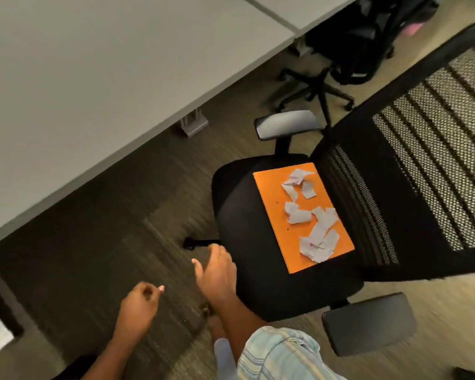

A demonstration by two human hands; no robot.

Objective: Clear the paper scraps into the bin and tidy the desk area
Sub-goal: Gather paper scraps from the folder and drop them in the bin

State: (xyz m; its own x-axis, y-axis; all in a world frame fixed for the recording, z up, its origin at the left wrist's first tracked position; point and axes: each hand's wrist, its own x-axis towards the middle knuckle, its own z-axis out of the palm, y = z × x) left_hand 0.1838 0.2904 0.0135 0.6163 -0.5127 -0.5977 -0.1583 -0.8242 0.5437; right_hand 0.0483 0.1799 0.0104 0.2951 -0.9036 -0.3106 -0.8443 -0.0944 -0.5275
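Several torn white paper scraps (311, 215) lie on an orange sheet (274, 196) that rests on the seat of a black office chair (247, 229). My right hand (217, 272) hovers at the seat's front-left edge, fingers loosely curled, holding nothing that I can see. My left hand (139, 305) hangs lower and further left over the carpet, fingers curled in, thumb and forefinger close together; nothing shows between them. No bin is in view.
A grey desk (80, 78) fills the upper left, its edge running diagonally. The chair's mesh back (428, 149) and two armrests (285, 124) frame the seat. A second black chair (337, 50) stands under the far desk. Dark carpet (107, 242) lies between desk and chair.
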